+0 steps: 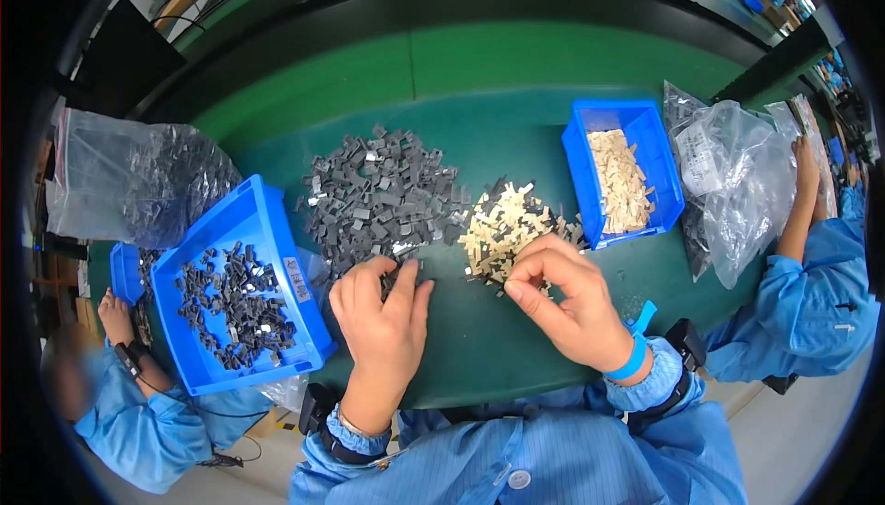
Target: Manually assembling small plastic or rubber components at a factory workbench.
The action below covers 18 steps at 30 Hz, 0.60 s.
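Note:
Small dark grey plastic pieces (378, 192) lie in a loose heap on the green table. At the heap's near edge is my left hand (383, 321), its fingers bent and apart, fingertips touching or just above a few pieces. To the right of the heap is a smaller pile of flat, pale gold pieces (502, 229), with some dark bits mixed in. Beside this pile's near right side my right hand (576, 311) is closed, thumb and forefinger in a pinch. Whatever may be between those fingertips is too small to make out.
A blue bin (318, 321) of dark pieces stands at left, a blue bin (671, 205) of gold pieces at right. Clear plastic bags (737, 182) lie beyond the right bin; another bag (129, 173) lies far left. Co-workers in blue (811, 293) sit on both sides.

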Available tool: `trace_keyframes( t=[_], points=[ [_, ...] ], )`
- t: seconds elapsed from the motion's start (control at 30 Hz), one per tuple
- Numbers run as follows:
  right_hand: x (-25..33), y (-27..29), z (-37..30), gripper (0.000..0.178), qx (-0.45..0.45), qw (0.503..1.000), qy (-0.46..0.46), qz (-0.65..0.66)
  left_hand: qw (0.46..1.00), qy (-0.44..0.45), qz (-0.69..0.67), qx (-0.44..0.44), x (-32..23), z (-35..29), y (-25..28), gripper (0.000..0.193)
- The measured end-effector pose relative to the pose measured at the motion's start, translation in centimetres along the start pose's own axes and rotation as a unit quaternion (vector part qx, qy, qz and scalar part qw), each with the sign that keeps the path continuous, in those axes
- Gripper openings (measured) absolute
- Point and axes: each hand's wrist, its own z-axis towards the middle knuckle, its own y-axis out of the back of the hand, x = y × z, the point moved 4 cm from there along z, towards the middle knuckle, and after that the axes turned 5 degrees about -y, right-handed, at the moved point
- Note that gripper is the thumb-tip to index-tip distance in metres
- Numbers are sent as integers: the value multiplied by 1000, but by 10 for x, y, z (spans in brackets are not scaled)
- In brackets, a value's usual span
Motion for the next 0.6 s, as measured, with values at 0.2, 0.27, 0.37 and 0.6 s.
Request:
trace_keyframes(
  t=[0.2,0.27,0.37,0.6],
  points=[
    [-2,-6,-1,6,-1,999,27,24,999,34,22,36,6,-1,0,18],
    [-1,-7,-3,7,7,999,20,40,998,45,29,43,8,-4,-1,18],
    [-5,-5,-5,8,1,998,12,61,998,41,21,51,7,-2,-8,17],
    [-3,-11,-6,6,1,988,-15,151,997,15,-57,-42,8,-4,10,13]
  ],
)
